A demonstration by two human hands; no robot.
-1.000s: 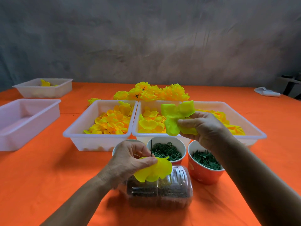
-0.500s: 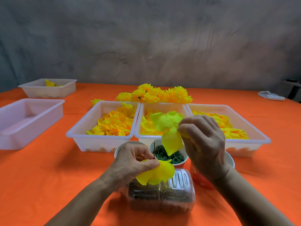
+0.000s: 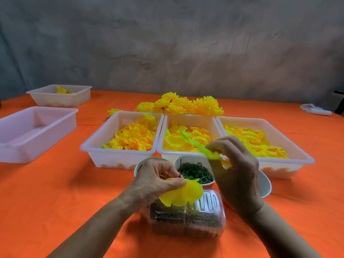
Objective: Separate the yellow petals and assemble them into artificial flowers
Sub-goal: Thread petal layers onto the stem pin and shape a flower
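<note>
Here the left hand (image 3: 158, 180) pinches a yellow petal cluster (image 3: 183, 195) on a thin stem above the clear box (image 3: 188, 218); the right hand (image 3: 236, 170) grips a greenish petal piece (image 3: 202, 149) over the middle tray's near rim (image 3: 186, 155). Bare orange cloth (image 3: 65, 192) lies open leftward.

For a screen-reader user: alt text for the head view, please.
Left hand pinches a yellow petal layer on a thin stem; right hand holds a greenish-yellow petal piece above it. Three petal trays sit behind on orange cloth.
</note>
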